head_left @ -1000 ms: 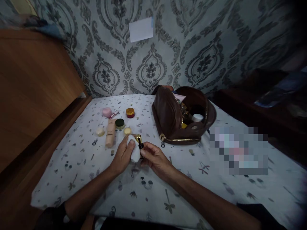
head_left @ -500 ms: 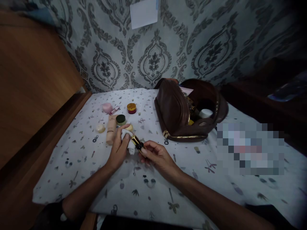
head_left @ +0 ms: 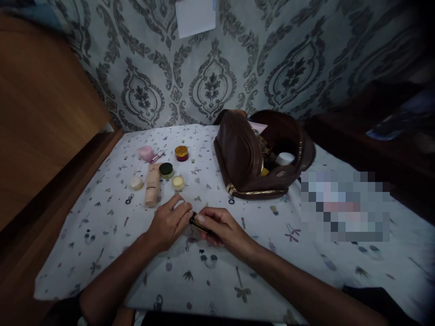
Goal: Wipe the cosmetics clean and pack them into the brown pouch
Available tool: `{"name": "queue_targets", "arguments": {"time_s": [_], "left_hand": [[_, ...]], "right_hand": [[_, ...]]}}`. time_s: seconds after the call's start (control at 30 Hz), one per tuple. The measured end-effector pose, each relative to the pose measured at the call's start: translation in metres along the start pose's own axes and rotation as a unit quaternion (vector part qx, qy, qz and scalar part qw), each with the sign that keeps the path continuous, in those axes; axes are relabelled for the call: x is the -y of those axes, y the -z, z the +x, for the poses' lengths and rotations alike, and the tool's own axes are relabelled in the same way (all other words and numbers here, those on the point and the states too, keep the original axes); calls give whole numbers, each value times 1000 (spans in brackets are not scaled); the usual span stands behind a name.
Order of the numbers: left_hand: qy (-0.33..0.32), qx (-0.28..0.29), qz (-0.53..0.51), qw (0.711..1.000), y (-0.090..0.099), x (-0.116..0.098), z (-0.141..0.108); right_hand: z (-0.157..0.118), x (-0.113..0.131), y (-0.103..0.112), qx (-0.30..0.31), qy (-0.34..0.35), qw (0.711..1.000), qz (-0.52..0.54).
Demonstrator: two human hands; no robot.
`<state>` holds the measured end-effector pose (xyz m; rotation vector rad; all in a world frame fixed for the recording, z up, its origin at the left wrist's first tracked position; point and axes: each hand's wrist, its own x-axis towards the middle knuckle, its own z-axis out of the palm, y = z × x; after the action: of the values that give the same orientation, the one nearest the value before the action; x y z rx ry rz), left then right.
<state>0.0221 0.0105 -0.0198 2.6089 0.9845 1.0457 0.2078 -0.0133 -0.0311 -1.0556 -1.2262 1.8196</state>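
Note:
A slim black-and-gold cosmetic tube point(head_left: 197, 222) is gripped in my right hand point(head_left: 222, 228), its fingers closed around the lower end. My left hand point(head_left: 170, 224) is closed over the tube's upper end, pressing a white cloth or tissue point(head_left: 178, 204) that mostly hides inside the fingers. Both hands meet low over the patterned white cover. Just beyond the left hand lie a beige squeeze tube point(head_left: 152, 185) and a small jar with a pale yellow lid point(head_left: 177, 182).
A dark-lidded green jar point(head_left: 166, 170), a gold-lidded red jar point(head_left: 181, 153), a pink item point(head_left: 146, 153) and a cream-coloured jar point(head_left: 136, 183) stand farther back. An open brown bag point(head_left: 241, 149) with cosmetics inside sits right of centre. A wooden cabinet point(head_left: 47, 86) borders the left.
My left hand has moved onto the tube with the cloth, covering the gold end that showed before. Both hands sit slightly lower, and the yellow-lidded jar is now uncovered.

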Motion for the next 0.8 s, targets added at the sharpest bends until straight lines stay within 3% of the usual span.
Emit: {"name": "queue_targets", "arguments": {"time_s": [0.2,0.43,0.8], "left_hand": [[85,29,-33,995,-1,-4,2],[220,73,-152,961,-1,-4,4],[266,25,-178,947,3,0,6]], "right_hand": [[1,-10,-4,-1,63,996,-63],[-2,-11,-5,-78,155,979,-104],[-4,-10,-2,-90,174,968,-159]]}}
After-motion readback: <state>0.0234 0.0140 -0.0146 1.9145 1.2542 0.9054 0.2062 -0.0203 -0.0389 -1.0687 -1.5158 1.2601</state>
